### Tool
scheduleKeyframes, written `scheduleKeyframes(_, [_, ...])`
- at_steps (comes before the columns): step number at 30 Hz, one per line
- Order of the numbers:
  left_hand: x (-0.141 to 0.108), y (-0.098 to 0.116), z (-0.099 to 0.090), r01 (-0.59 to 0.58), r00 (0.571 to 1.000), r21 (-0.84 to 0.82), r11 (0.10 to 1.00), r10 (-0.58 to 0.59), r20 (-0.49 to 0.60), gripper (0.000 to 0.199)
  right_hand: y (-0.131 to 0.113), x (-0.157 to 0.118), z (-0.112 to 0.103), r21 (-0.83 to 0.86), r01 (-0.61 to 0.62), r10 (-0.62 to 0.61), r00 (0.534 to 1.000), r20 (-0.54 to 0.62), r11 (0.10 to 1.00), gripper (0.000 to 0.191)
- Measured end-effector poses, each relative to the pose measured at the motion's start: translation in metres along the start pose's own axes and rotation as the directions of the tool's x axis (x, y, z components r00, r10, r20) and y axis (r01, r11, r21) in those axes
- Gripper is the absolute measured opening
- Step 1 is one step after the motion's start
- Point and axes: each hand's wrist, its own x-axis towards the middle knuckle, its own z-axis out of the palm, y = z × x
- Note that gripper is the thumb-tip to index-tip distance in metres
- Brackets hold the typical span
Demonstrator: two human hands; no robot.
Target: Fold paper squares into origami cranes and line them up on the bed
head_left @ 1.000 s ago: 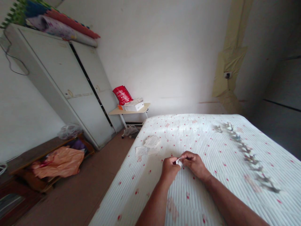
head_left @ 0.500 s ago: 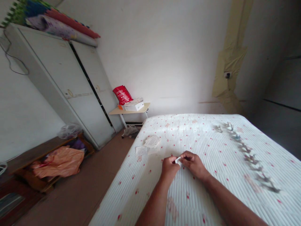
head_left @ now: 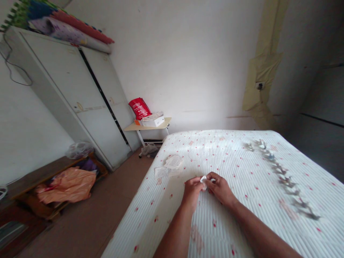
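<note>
Between my two hands is a small piece of folded white paper [head_left: 204, 182], held just above the bed [head_left: 212, 229]. My left hand [head_left: 192, 190] pinches its left side with thumb and fingers. On the other side, my right hand [head_left: 219, 186] grips it with bent fingers. The fingers hide part of the paper, and its exact shape is too small to make out. Beyond my left hand lie several printed paper sheets [head_left: 173, 162] on the cover. A row of small folded paper figures [head_left: 282, 170] runs down the right side of the bed.
A small table [head_left: 131, 127] past the bed's far left corner bears a white box [head_left: 153, 122] and a red bag [head_left: 140, 108]. A grey cabinet [head_left: 67, 79] stands at the left wall. Near it, an orange plastic bag [head_left: 67, 184] lies on a low wooden bench.
The paper has turned slightly in my fingers and shows more of its white surface. My left hand has shifted a little, with its fingers reaching further along the paper's edge.
</note>
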Motion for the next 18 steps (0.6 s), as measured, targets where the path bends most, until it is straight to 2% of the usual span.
scheduleKeyframes(4, [0.0, 0.001, 0.0, -0.011, 0.999, -0.223, 0.975, 0.021, 0.044, 0.031, -0.001, 0.0, 0.001, 0.1, -0.036, 0.033, 0.999, 0.025, 0.994, 0.024])
scheduleKeyframes(7, [0.0, -0.001, -0.002, -0.015, 0.996, -0.324, 0.946, 0.044, 0.082, 0.035, 0.001, 0.001, 0.0, 0.127, -0.008, 0.007, 1.0, 0.006, 0.992, 0.024])
scheduleKeyframes(12, [0.001, -0.006, -0.005, 0.004, 0.998, -0.331, 0.944, 0.016, 0.059, 0.039, 0.005, 0.002, 0.0, 0.088, 0.038, -0.036, 0.999, -0.018, 0.995, 0.023])
scheduleKeyframes(18, [0.004, -0.011, -0.005, 0.031, 0.999, -0.33, 0.943, -0.037, -0.012, 0.039, 0.002, 0.002, 0.0, 0.099, -0.006, 0.009, 0.999, -0.033, 0.995, 0.026])
